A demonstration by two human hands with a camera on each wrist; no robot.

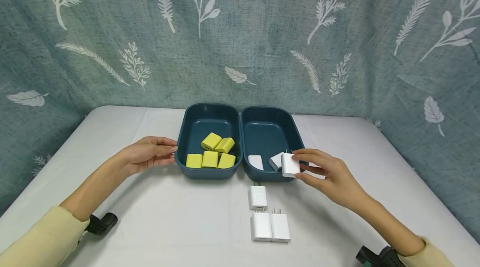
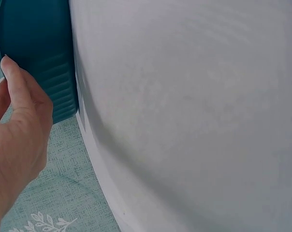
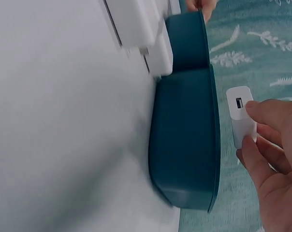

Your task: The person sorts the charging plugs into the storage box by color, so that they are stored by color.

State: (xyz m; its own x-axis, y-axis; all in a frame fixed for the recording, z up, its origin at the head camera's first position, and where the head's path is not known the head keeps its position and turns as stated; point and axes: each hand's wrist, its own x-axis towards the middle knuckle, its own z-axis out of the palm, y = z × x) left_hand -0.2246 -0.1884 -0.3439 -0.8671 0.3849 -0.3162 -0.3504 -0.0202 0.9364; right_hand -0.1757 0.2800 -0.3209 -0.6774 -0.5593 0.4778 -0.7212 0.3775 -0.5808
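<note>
In the head view, my right hand [image 1: 330, 175] pinches a white USB charger [image 1: 290, 165] between thumb and fingers over the front right of the right dark-teal bin [image 1: 268, 113]. The right wrist view shows the USB port on this charger [image 3: 240, 108], held above the bin's rim. Two white chargers lie inside that bin, one flat [image 1: 256, 162] and one tilted [image 1: 276, 161]. My left hand [image 1: 148, 153] rests its extended fingertips against the outer left side of the left bin [image 1: 211, 108], which holds several yellow chargers [image 1: 210, 159].
In front of the right bin, three white chargers lie on the white-covered table: one [image 1: 258, 197] nearer the bin, and two side by side, left [image 1: 261, 226] and right [image 1: 280, 227]. A patterned green curtain [image 1: 262, 58] hangs behind the table.
</note>
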